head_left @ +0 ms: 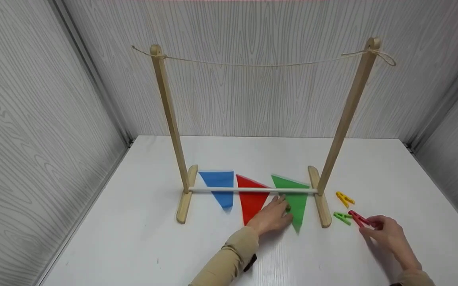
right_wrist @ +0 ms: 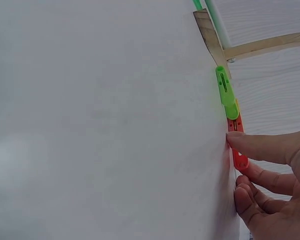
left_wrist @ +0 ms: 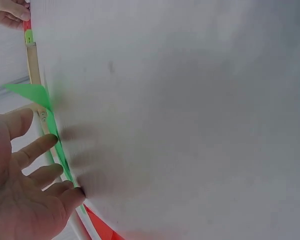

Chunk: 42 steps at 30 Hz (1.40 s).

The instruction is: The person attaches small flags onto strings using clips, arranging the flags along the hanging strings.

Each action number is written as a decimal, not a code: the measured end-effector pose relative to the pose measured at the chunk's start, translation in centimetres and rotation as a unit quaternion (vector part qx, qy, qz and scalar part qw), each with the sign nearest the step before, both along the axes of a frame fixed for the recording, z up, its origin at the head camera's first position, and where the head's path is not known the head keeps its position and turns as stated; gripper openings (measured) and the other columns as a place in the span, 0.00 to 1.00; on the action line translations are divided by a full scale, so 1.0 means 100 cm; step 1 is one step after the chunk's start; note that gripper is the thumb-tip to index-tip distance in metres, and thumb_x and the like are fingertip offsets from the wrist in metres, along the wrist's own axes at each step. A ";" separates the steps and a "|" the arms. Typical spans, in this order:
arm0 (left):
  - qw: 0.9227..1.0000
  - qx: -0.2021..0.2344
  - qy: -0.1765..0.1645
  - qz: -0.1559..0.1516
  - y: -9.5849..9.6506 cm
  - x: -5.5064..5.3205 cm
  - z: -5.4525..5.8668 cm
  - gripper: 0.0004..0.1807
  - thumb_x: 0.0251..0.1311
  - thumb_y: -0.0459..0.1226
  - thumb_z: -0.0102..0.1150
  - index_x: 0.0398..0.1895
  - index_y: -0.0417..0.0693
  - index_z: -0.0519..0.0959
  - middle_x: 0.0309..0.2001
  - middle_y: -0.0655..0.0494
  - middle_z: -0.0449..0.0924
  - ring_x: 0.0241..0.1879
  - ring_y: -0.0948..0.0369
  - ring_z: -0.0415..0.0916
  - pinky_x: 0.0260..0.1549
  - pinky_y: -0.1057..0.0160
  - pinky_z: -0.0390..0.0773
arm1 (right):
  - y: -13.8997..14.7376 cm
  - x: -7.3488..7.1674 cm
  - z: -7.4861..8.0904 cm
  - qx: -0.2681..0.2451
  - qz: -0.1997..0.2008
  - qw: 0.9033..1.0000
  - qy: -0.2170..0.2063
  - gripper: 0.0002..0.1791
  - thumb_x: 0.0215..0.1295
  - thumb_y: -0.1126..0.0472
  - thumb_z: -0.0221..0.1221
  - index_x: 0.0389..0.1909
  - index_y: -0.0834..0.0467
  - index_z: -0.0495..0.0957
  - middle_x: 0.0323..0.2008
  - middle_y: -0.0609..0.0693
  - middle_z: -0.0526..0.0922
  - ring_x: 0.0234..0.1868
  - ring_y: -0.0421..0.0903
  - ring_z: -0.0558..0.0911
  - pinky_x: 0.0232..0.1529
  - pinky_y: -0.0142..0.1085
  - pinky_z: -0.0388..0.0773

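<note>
My left hand rests its fingertips on the lower part of a green triangular flag, near the white bar. In the left wrist view its fingers are spread, with the thumb apart from the flag. A red flag lies partly beneath my left wrist, and a blue flag lies farther left. At the right, my right hand has thumb and finger at the handle end of a red clothespin, pinching it. A green clothespin and a yellow clothespin lie beside it.
A wooden stand has a left post and a right post joined low by a white bar. Sagging string ties their tops together. Wood-grain panels enclose the white table.
</note>
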State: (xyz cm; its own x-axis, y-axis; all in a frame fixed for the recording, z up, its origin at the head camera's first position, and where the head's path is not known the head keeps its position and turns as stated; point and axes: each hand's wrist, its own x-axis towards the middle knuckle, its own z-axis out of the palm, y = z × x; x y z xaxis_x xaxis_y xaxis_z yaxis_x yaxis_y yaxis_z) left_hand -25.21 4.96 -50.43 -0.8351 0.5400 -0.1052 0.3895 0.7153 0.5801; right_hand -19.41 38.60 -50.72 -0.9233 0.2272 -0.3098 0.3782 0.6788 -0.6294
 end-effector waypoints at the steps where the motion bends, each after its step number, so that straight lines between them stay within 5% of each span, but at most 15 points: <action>1: 1.000 0.002 0.004 0.000 0.000 0.000 0.000 0.21 0.72 0.46 0.52 0.64 0.50 0.74 0.76 0.53 0.63 0.76 0.55 0.60 0.74 0.58 0.66 | 0.000 0.000 0.000 0.003 0.001 1.000 0.002 0.36 0.63 0.54 0.66 0.61 0.77 0.68 0.45 0.66 0.78 0.44 0.53 0.73 0.37 0.33 0.72; 4: 1.000 0.006 0.014 0.000 -0.001 -0.002 0.000 0.15 0.72 0.45 0.54 0.57 0.51 0.76 0.62 0.57 0.75 0.60 0.62 0.73 0.64 0.64 0.76 | 0.000 0.000 0.001 0.002 0.002 1.000 0.003 0.35 0.64 0.55 0.66 0.61 0.77 0.68 0.45 0.66 0.78 0.44 0.53 0.74 0.37 0.33 0.72; 8: 1.000 0.013 0.021 0.006 -0.003 -0.002 0.000 0.13 0.71 0.44 0.57 0.54 0.52 0.75 0.47 0.60 0.77 0.44 0.66 0.73 0.53 0.68 0.79 | 0.000 0.001 0.000 -0.002 0.000 1.000 0.001 0.35 0.65 0.54 0.65 0.61 0.76 0.68 0.46 0.66 0.78 0.44 0.53 0.73 0.37 0.33 0.72; 14: 0.999 -0.015 0.031 0.019 -0.002 -0.002 0.001 0.22 0.71 0.44 0.58 0.65 0.49 0.74 0.64 0.55 0.73 0.57 0.61 0.74 0.63 0.62 0.77 | 0.000 0.001 0.000 -0.009 -0.004 1.000 -0.004 0.35 0.65 0.53 0.65 0.62 0.75 0.67 0.45 0.64 0.77 0.44 0.53 0.72 0.37 0.34 0.72; 17: 0.997 -0.038 0.062 0.014 -0.001 -0.003 0.000 0.20 0.71 0.43 0.58 0.62 0.47 0.77 0.66 0.52 0.71 0.56 0.60 0.73 0.59 0.62 0.79 | 0.000 0.001 0.000 -0.010 -0.002 1.000 -0.003 0.35 0.65 0.54 0.64 0.62 0.75 0.68 0.45 0.64 0.77 0.45 0.53 0.72 0.38 0.34 0.71; 21: 0.994 -0.043 0.095 0.011 -0.002 -0.005 -0.001 0.13 0.70 0.40 0.59 0.53 0.47 0.81 0.59 0.53 0.73 0.50 0.61 0.71 0.47 0.67 0.80 | 0.001 0.001 0.000 -0.009 0.000 1.000 -0.003 0.34 0.66 0.54 0.63 0.62 0.75 0.68 0.44 0.62 0.76 0.45 0.53 0.72 0.38 0.34 0.71; 26: 0.993 -0.029 0.116 0.013 -0.006 -0.006 -0.003 0.08 0.70 0.37 0.58 0.49 0.47 0.80 0.61 0.53 0.76 0.58 0.59 0.72 0.56 0.61 0.80 | 0.000 0.002 0.000 -0.010 0.001 1.000 0.001 0.33 0.67 0.53 0.63 0.62 0.74 0.68 0.43 0.61 0.76 0.44 0.52 0.72 0.38 0.34 0.71; 33: 0.984 0.003 0.177 0.001 -0.011 -0.005 -0.006 0.05 0.69 0.27 0.51 0.39 0.43 0.76 0.41 0.50 0.76 0.41 0.57 0.72 0.40 0.67 0.73 | -0.001 0.002 -0.001 0.004 0.004 1.000 0.010 0.31 0.68 0.56 0.60 0.62 0.75 0.67 0.42 0.61 0.75 0.44 0.53 0.72 0.38 0.34 0.71; 37: 0.978 -0.003 0.208 -0.006 -0.011 -0.007 -0.007 0.08 0.70 0.27 0.49 0.44 0.42 0.78 0.44 0.49 0.77 0.43 0.58 0.72 0.43 0.68 0.74 | -0.001 0.000 -0.001 0.002 -0.003 1.000 -0.003 0.32 0.72 0.55 0.57 0.65 0.75 0.64 0.47 0.66 0.75 0.47 0.55 0.72 0.41 0.36 0.73; 42: 0.983 -0.018 0.182 0.002 -0.009 -0.009 -0.007 0.14 0.73 0.30 0.49 0.58 0.43 0.77 0.57 0.49 0.77 0.55 0.56 0.73 0.58 0.61 0.78 | 0.000 0.000 -0.001 0.000 -0.002 1.000 -0.006 0.33 0.75 0.53 0.54 0.67 0.75 0.61 0.53 0.70 0.73 0.50 0.57 0.71 0.47 0.40 0.74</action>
State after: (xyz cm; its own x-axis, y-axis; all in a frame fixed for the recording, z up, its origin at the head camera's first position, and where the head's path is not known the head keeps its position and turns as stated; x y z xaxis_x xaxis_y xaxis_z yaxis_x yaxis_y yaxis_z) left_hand -26.14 4.10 -51.08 -0.8230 0.5379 0.1823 0.5638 0.7350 0.3766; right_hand -19.38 38.57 -50.78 -0.9184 0.2307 -0.3213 0.3887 0.6773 -0.6246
